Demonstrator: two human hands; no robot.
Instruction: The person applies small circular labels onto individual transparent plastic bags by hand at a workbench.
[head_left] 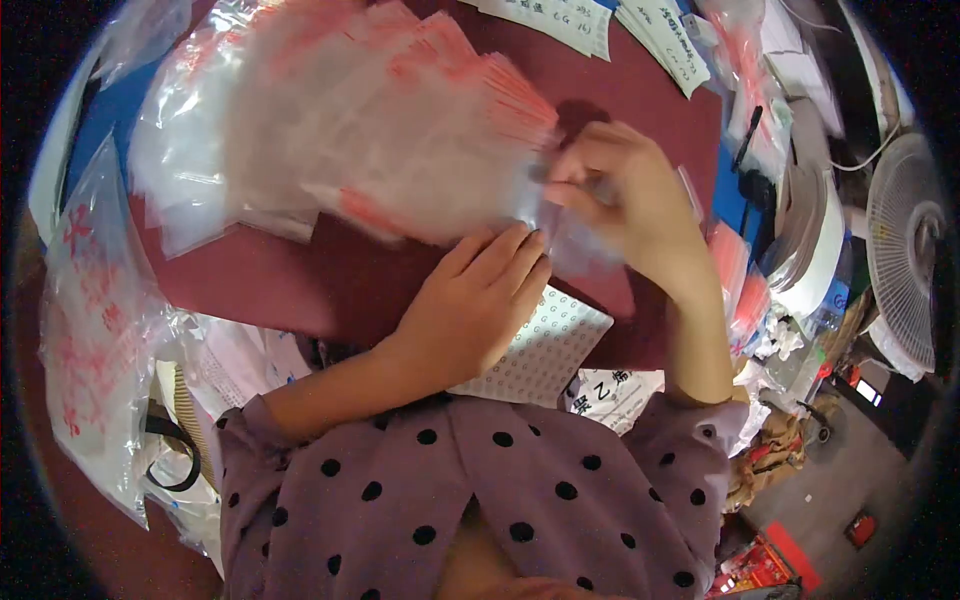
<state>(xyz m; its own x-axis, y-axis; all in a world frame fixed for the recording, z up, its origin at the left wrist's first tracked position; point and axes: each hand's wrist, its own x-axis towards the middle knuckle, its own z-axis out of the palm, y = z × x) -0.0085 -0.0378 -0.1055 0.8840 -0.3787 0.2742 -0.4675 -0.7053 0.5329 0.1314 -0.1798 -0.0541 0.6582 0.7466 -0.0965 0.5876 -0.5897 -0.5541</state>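
Note:
A fanned stack of clear plastic bags [400, 150] with red edges lies across the dark red tabletop [270, 275]. My left hand [475, 300] rests with its fingers laid out flat at the stack's near right edge, over a white box or pad with a small repeated print [555, 345]. Blurred by motion, my right hand [625, 190] is closed, thumb and fingers pinched at the right end of the stack, seemingly on a plastic bag. A loose clear film [590, 245] shows below that hand.
Handwritten paper slips [665, 45] lie at the table's far edge. A bulging plastic bag with red writing [95, 320] stands at left. To the right are stacked curved white sheets [810, 240], more red-edged bags [735, 265] and a fan [905, 240].

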